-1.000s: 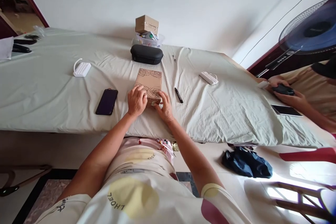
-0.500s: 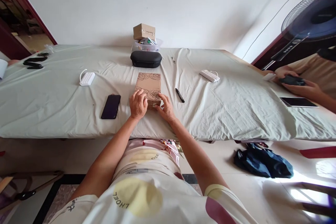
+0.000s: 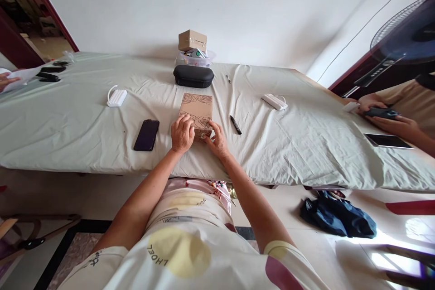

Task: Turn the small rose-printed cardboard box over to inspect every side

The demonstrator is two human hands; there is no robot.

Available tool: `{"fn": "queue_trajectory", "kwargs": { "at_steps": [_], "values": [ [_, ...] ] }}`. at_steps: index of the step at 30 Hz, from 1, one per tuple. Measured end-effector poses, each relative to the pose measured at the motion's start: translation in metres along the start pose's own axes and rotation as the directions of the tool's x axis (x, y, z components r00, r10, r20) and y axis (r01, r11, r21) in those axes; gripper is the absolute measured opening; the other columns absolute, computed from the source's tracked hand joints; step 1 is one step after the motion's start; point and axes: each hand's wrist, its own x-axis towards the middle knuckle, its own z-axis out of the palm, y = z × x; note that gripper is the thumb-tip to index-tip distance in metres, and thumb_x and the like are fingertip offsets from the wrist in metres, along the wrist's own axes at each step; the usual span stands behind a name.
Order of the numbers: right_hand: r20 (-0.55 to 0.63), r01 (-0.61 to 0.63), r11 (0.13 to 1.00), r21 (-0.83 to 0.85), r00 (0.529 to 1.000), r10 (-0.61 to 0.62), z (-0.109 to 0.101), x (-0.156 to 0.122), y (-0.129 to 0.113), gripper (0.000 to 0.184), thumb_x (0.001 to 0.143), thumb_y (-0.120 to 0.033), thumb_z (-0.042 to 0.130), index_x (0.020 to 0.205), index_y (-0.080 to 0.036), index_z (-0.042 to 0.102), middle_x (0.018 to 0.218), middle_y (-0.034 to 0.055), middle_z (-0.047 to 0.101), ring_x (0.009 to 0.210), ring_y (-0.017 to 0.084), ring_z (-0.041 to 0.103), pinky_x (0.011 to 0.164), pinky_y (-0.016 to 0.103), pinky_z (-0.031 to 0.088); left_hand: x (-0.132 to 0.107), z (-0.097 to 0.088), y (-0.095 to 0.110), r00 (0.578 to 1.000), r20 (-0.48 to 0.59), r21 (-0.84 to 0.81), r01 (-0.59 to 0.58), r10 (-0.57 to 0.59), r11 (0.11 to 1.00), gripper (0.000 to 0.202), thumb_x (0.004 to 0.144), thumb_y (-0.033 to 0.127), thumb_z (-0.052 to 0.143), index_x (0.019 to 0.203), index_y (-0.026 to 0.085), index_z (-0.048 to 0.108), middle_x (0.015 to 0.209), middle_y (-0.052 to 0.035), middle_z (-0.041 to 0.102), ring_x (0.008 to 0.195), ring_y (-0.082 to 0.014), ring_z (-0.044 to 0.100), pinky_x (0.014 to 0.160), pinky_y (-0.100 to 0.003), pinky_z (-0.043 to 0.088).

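A brown cardboard box [image 3: 197,105] with dark swirling line patterns lies flat on the cloth in front of me. My left hand [image 3: 182,134] rests on its near left corner, fingers curled over the top edge. At the near right corner, my right hand [image 3: 217,140] grips the box between the thumb on the front face and the fingers by the top edge. The left fingertips are partly hidden. A black marker pen [image 3: 235,125] lies to the right of the box, and a dark smartphone [image 3: 146,135] lies to its left.
Behind the box sit a black zip case [image 3: 193,76], a plastic tub [image 3: 210,58] and a small carton [image 3: 192,41]. White corded blocks [image 3: 117,98] [image 3: 274,101] flank it. On the right, another person's hands [image 3: 390,115] hold a dark object near a tablet [image 3: 388,141].
The view has tilted slightly. My hands keep nearly the same hold on the box. At the far left, another person's hand with a white sheet-like thing has come further into view.
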Motion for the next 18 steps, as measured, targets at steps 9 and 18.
{"fn": "queue_trajectory", "kwargs": {
  "at_steps": [9, 18],
  "values": [
    [-0.040, -0.030, 1.000, -0.001, 0.999, 0.030, -0.003, 0.000, -0.003, 0.059, 0.093, -0.035, 0.061, 0.151, -0.027, 0.050, 0.137, 0.0129, 0.059, 0.111, 0.025, 0.062, 0.073, 0.034, 0.061, 0.003, -0.004, 0.005, 0.999, 0.033, 0.005, 0.013, -0.013, 1.000, 0.024, 0.102, 0.027, 0.041, 0.114, 0.020, 0.060, 0.140, -0.0149, 0.061, 0.138, -0.0276, 0.050, 0.118, -0.046, 0.036],
    [-0.019, 0.025, 0.989, -0.143, 0.999, -0.028, 0.009, -0.012, -0.046, 0.051, 0.102, -0.037, 0.051, 0.152, -0.024, 0.047, 0.114, 0.0118, 0.063, 0.093, 0.022, 0.066, 0.079, 0.038, 0.062, 0.037, -0.010, -0.023, 0.991, 0.098, -0.032, -0.087, 0.089, 0.996, 0.020, 0.094, 0.017, 0.046, 0.102, 0.022, 0.064, 0.127, -0.0083, 0.068, 0.134, -0.0285, 0.054, 0.119, -0.053, 0.031]
  ]
}}
